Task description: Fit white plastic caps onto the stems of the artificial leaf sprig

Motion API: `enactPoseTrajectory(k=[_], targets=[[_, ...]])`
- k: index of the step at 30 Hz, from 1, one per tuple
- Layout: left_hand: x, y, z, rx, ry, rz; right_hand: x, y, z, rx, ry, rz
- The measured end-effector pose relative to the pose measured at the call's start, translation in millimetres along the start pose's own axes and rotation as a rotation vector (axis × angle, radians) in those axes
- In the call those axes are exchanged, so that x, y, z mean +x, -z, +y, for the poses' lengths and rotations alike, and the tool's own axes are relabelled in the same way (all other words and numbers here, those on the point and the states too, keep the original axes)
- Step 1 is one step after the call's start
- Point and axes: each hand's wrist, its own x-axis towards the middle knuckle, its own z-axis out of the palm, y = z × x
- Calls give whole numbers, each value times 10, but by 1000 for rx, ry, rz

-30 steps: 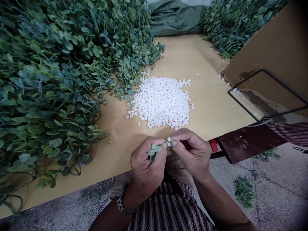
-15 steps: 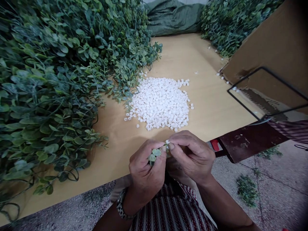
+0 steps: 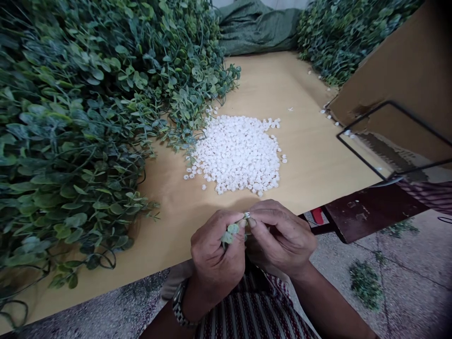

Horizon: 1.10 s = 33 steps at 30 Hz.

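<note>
Close to the table's front edge, my left hand [image 3: 219, 249] pinches a green artificial leaf sprig [image 3: 230, 233] between thumb and forefinger. Beside it my right hand [image 3: 282, 235] is closed, thumb and forefinger pinching a small white plastic bead-like piece [image 3: 246, 215] at the tip of the sprig. The fingertips of both hands almost meet there, and they partly hide the stem and the piece. Just beyond my hands lies a heap of small white plastic pieces [image 3: 236, 155], with a few scattered loose around it.
Piled artificial foliage [image 3: 81, 117] covers the left of the table [image 3: 303, 160]; more foliage [image 3: 328, 42] lies at the back right. A dark green sack [image 3: 259, 28] lies at the back. At right stand a torn cardboard box [image 3: 399, 66], a black wire frame [image 3: 360, 155] and a dark red bench [image 3: 374, 207].
My right fingertips have closed in on the white piece, which now sits tighter against the sprig's tip. The whole view has shifted slightly.
</note>
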Motion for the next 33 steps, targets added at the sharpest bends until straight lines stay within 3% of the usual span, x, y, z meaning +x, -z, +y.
enactPoseTrajectory(k=[9,16,33], targets=[[10,0,8,-14,74,-24,-19,-50,-16,48,-93,62],[23,32,3,1,53,-92,-5,-37,-2,21,2,56],[29,15,9,44,60,-81,-66,-17,96,-50,136,8]])
